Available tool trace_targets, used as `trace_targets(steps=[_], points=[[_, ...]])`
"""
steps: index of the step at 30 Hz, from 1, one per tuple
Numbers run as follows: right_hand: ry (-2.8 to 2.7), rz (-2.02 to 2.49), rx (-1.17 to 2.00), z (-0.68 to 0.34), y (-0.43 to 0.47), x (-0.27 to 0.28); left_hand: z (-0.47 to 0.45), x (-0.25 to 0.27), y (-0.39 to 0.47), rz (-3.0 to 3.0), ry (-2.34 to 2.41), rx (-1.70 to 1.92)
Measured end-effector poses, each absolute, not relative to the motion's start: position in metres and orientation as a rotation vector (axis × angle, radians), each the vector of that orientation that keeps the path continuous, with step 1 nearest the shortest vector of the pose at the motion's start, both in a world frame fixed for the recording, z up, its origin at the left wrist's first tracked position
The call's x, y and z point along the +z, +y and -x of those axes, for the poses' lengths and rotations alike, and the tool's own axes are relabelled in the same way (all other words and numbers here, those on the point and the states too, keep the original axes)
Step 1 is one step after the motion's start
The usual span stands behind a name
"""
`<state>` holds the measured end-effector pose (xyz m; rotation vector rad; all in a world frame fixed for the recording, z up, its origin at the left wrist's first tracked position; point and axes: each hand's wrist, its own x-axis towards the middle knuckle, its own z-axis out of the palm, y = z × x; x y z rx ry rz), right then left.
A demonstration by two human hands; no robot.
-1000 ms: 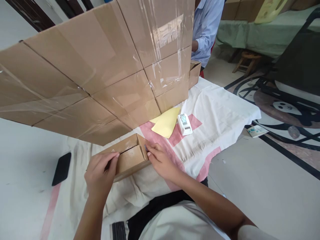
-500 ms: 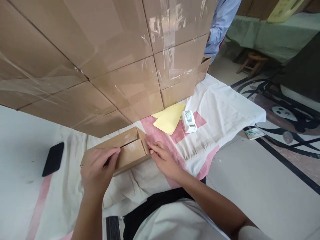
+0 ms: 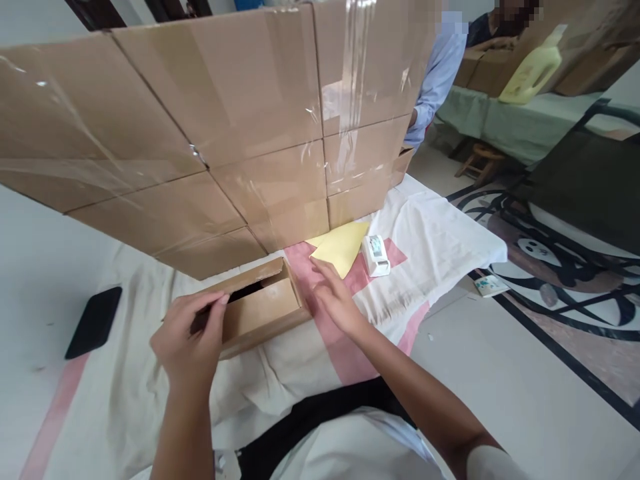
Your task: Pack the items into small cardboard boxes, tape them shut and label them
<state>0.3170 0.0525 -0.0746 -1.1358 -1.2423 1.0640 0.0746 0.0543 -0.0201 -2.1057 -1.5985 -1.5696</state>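
A small, long cardboard box (image 3: 267, 307) lies on the cloth-covered table, its top flaps parted by a dark gap. At its left part, my left hand (image 3: 190, 333) is closed in a pinch on the edge of a flap. My right hand (image 3: 334, 299) is off the box, just beyond its right end, with fingers stretched out and apart. Its fingertips are near the yellow paper (image 3: 344, 241); whether they touch it I cannot tell. A white tape dispenser-like device (image 3: 375, 255) stands right of the paper.
A wall of taped cardboard boxes (image 3: 270, 133) rises behind the small box. A black phone (image 3: 94, 322) lies at the left. Beyond the wall, a person's blue sleeve (image 3: 440, 73) shows. A yellow jug (image 3: 535, 70) stands on a far table, with a wooden stool (image 3: 480, 162) below.
My right hand has left the box's right end and opened, moving toward the yellow paper. The gap between the flaps has widened. My view has tilted up.
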Motion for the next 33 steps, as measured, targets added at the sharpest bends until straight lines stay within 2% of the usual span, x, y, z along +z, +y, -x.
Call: trace_targets(steps=[6, 10, 17, 20, 26, 33], points=[[-1.884, 0.921, 0.577, -0.305, 0.065, -0.023, -0.075, -0.018, 0.057, 1.791, -1.789, -1.819], [-2.189, 1.05, 0.527, -0.288, 0.048, -0.017, -0.069, -0.025, 0.056, 1.739, -1.751, -1.829], [-2.186, 1.162, 0.527, -0.272, 0.033, -0.029, -0.048, -0.02, 0.076, 2.044, -1.169, -1.328], [-2.196, 1.158, 0.514, -0.271, 0.034, -0.03, -0.04, -0.006, 0.087, 2.149, -1.113, -1.226], [-2.195, 1.151, 0.524, -0.273, 0.036, -0.031, -0.04, 0.012, 0.078, 2.436, -0.906, -0.74], [-2.167, 1.135, 0.561, -0.273, 0.038, -0.032, -0.038, -0.002, 0.067, 2.54, -0.992, -0.737]])
